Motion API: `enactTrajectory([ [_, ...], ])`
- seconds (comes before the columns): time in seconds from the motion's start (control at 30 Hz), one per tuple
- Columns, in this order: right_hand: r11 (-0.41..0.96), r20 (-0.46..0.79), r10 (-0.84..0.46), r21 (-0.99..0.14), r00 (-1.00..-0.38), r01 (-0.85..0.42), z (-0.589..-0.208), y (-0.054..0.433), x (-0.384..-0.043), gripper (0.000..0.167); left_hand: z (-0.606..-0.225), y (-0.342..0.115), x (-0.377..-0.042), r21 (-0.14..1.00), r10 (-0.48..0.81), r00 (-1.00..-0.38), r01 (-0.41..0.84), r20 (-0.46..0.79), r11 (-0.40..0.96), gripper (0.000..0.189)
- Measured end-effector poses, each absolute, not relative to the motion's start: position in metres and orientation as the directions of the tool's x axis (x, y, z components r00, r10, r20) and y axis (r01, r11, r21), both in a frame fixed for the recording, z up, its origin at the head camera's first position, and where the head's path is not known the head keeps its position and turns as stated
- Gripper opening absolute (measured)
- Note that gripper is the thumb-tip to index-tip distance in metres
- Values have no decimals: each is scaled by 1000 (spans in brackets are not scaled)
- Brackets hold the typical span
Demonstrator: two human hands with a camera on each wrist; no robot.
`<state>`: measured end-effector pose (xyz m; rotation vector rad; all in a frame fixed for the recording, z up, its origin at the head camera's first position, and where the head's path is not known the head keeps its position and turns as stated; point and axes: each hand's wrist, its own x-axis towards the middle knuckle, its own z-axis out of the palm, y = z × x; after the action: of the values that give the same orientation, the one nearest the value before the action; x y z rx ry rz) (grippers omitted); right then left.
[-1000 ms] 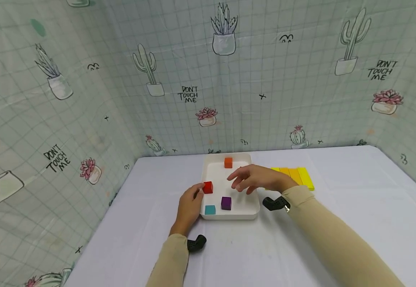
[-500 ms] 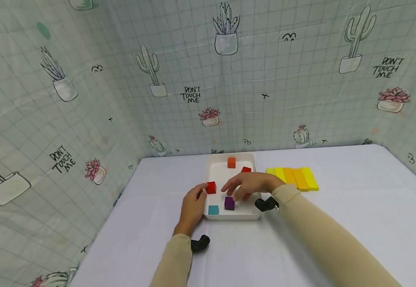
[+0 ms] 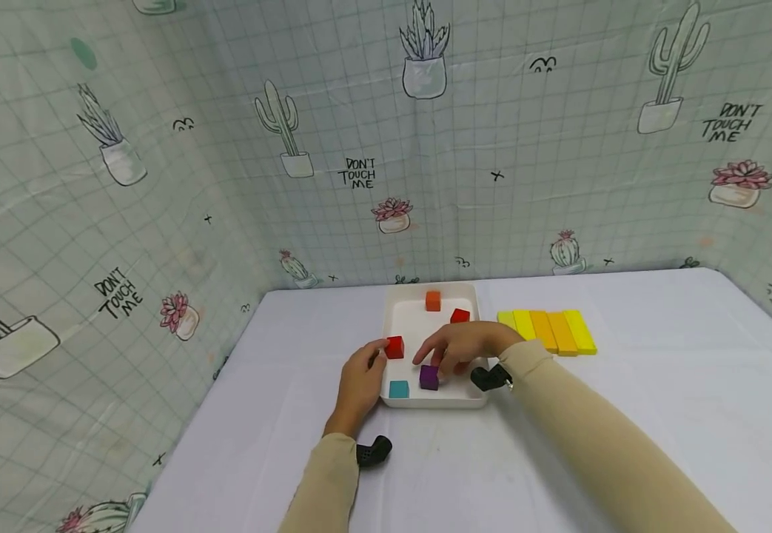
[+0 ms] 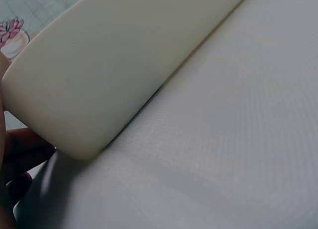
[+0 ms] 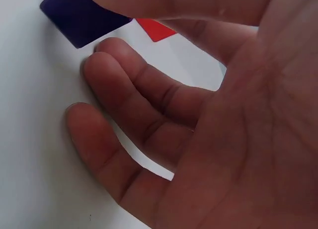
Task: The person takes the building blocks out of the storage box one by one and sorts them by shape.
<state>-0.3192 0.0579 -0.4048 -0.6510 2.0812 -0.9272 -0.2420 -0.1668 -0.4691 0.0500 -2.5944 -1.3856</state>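
A shallow white tray [image 3: 434, 403] holds several small cubes. My left hand [image 3: 359, 381] holds its left rim, beside a red cube [image 3: 395, 347]; the tray's outer wall [image 4: 124, 55] fills much of the left wrist view. My right hand [image 3: 462, 348] is over the tray, palm facing inward. Its index finger points down just behind a purple cube [image 3: 428, 377], and the thumb is at the cube's right side. Whether they touch the cube cannot be told. In the right wrist view the thumb partly covers the purple cube [image 5: 82, 15], and the other fingers [image 5: 107, 80] bend loosely with nothing in them.
A teal cube [image 3: 399, 389] sits in the tray's near left corner. At its far end are an orange cube [image 3: 433, 300] and a red block [image 3: 460, 316], partly behind my right hand. Several yellow and orange flat strips [image 3: 548, 332] lie side by side right of the tray.
My right hand has come down and nearer, from above the tray's right part to the purple cube, uncovering the far red block. My left hand keeps its place on the rim.
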Motion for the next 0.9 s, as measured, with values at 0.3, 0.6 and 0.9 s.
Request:
enactTrajectory([
  [0.3,612,-397,-714,-754,-577,-239,-409,58,-314,35,-471,-165,-242,824,-127,-979,62,160,563,34],
  [0.6,619,-357,-707,-731,-611,-289,-411,60,-310,24,-472,-165,-239,825,-125,-980,60,157,563,35],
  [0.9,525,-237,-691,-814,-683,-248,-407,64,-304,22,-470,-165,-241,817,-125,-979,59,158,573,35],
])
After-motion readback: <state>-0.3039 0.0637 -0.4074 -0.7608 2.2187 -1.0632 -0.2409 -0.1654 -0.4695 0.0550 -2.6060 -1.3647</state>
